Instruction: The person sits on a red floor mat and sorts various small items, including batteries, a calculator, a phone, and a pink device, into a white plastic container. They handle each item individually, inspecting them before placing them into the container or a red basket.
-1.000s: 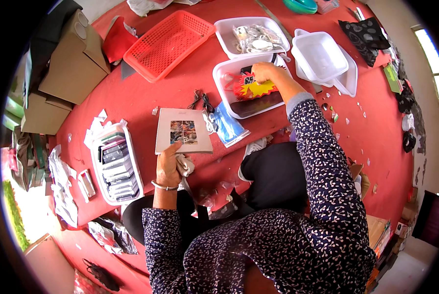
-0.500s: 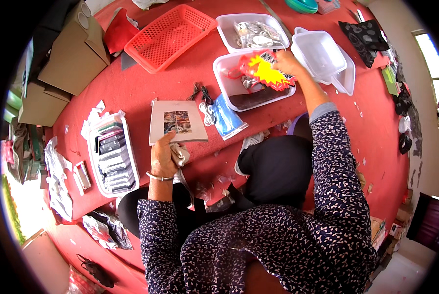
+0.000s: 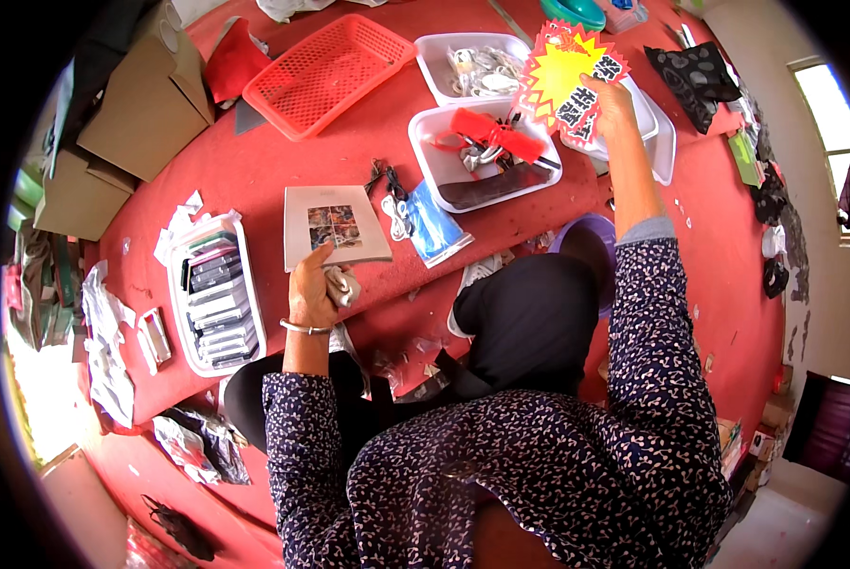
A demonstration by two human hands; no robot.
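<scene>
My right hand point(image 3: 616, 109) is closed on a yellow starburst price sign point(image 3: 569, 81) with a red jagged edge and dark print. It holds the sign up over the right side of a white plastic bin point(image 3: 423, 152). Inside that bin lie a red strip point(image 3: 501, 136), some cables and a dark brown long piece point(image 3: 486, 190). My left hand point(image 3: 313, 292) has its thumb on the lower edge of a pale booklet point(image 3: 338, 228) with a picture panel. A crumpled beige cloth point(image 3: 342, 286) is bunched in the same hand.
Nearby are a blue packet point(image 3: 436, 223) with cables, a white bin of cables point(image 3: 434, 71), a red basket point(image 3: 273, 100) and stacked white tubs point(image 3: 660, 142). At left stand a tray of phone-like slabs point(image 3: 180, 313) and cardboard boxes point(image 3: 145, 114). A purple bucket point(image 3: 607, 232) is beside my knee.
My right hand has lifted the starburst sign out of the white bin, up and to the right, uncovering the red strip. My left hand still holds the booklet and cloth.
</scene>
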